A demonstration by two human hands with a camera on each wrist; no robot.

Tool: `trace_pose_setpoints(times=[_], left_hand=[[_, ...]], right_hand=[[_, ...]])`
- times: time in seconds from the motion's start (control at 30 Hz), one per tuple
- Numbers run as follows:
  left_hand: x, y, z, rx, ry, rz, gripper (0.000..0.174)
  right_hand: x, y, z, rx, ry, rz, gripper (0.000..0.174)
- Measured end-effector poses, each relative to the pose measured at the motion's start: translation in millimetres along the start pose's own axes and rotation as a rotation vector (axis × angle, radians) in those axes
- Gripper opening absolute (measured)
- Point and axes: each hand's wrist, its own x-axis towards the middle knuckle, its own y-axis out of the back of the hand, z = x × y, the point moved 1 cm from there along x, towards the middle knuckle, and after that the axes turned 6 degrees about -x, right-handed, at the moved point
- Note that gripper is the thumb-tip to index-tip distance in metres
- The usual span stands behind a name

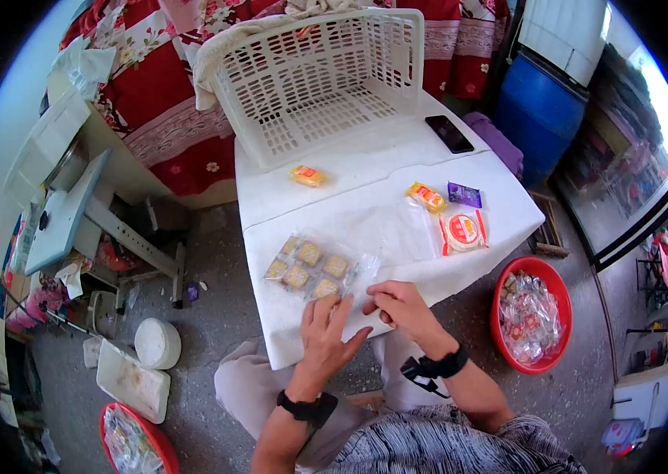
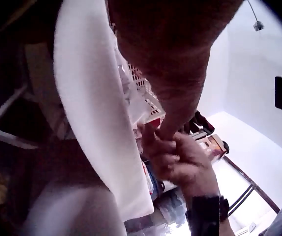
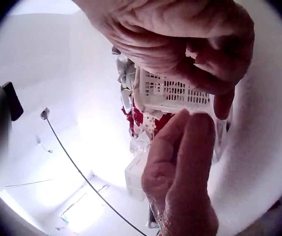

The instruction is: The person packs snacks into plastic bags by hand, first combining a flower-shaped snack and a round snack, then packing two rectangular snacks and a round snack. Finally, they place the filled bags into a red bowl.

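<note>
A clear plastic bag (image 1: 342, 296) lies at the table's front, with several individually wrapped round biscuits (image 1: 310, 253) set in rows in it. My left hand (image 1: 324, 332) rests at its near edge, fingers mostly straight and thumb spread toward the right. Opposite it, my right hand (image 1: 409, 312) has curled fingers right at the bag's open end; I cannot tell whether they pinch the film. In the right wrist view the right hand (image 3: 195, 39) bends over the fingertips of the left hand (image 3: 185, 172). The left wrist view shows both hands close together, dark and partly blurred.
A white plastic crate (image 1: 326, 87) stands at the table's back. Nearby are a yellow snack packet (image 1: 307, 175), another yellow packet (image 1: 426, 197), a purple packet (image 1: 464, 195), a red-edged round pack (image 1: 464, 232) and a phone (image 1: 450, 134). Red basins (image 1: 500, 332) of packets flank the table.
</note>
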Motion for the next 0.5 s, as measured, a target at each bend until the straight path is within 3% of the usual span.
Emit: trace_pose_setpoints(times=[0.03,0.07,0.13,0.17,0.3,0.33,0.43,0.5], left_hand=[[-3.9,3.2,-5.5,0.081,0.009,-0.106,0.074],[-5.5,3.7,-9.3,0.071,0.003,-0.113,0.074],[-4.5,2.7,-15.1,0.369,0.072,-0.155,0.078],[-7.1,-0.8,-22.4,0.364,0.100,-0.163,0.063],[-14.3,-16.2,-43.0,0.348,-0.044,-0.178,0.054],[-16.0,-18.7,-39.4,0.341,-0.062,-0.180,0.054],[-24.2,-26.3,-21.6,0.272,-0.173,-0.142,0.046],[-31.0,-35.2,-4.2,0.238,-0.247,-0.173,0.044]], right_hand=[[-9.3,8.2,0.2,-0.031,0.006,0.038,0.028],[-15.4,15.4,5.2,-0.028,0.003,0.051,0.028],[-26.2,27.1,19.8,-0.118,-0.124,0.025,0.039],[-28.1,30.7,30.8,-0.072,-0.175,-0.021,0.051],[-31.2,16.4,47.8,0.167,-0.267,-0.080,0.063],[-30.6,13.7,48.1,0.173,-0.257,-0.064,0.063],[-30.1,9.1,51.1,0.606,-0.239,-0.180,0.063],[-31.9,8.3,60.2,0.674,-0.202,-0.168,0.060]])
